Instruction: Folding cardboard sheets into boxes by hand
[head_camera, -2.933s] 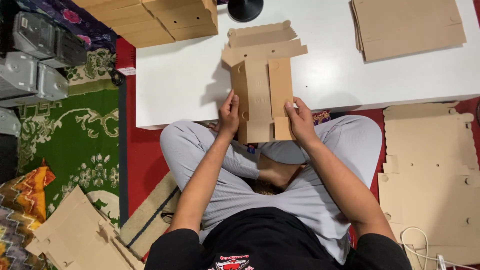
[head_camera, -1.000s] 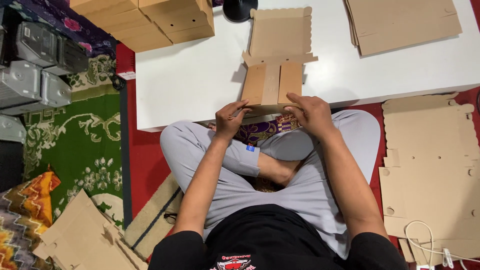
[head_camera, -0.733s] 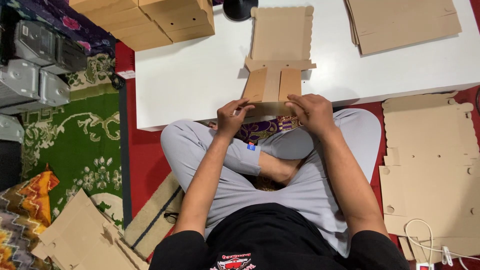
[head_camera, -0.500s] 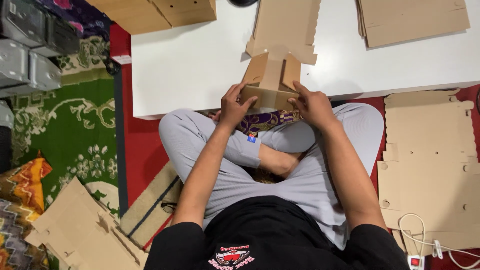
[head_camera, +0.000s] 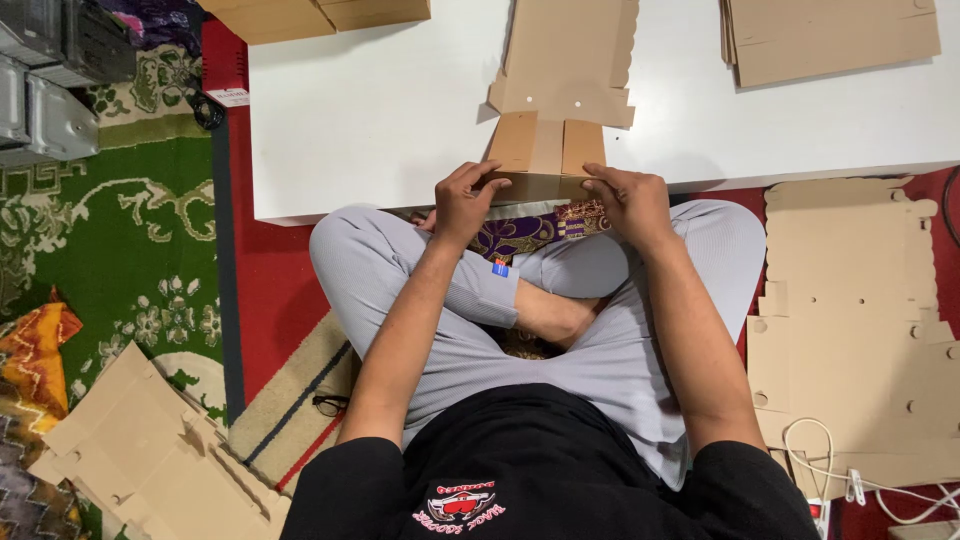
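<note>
Evenly, both hands on flat brown die-cut cardboard blank (head_camera: 560, 90).

Cardboard blank (head_camera: 565, 75) on white table (head_camera: 370, 110)

White table (head_camera: 380, 110); green patterned carpet (head_camera: 120, 260)

I take this for a room in a home turned into a makeshift box-folding spot. The low white table (head_camera: 380, 110) sits on a floor with a green floral carpet (head_camera: 120, 250) to its left. Flat die-cut cardboard sheets (head_camera: 850, 310) are stacked on the floor right of the table, more (head_camera: 830, 40) lie on its far right corner, and folded boxes (head_camera: 320, 12) sit at its far left.
</note>
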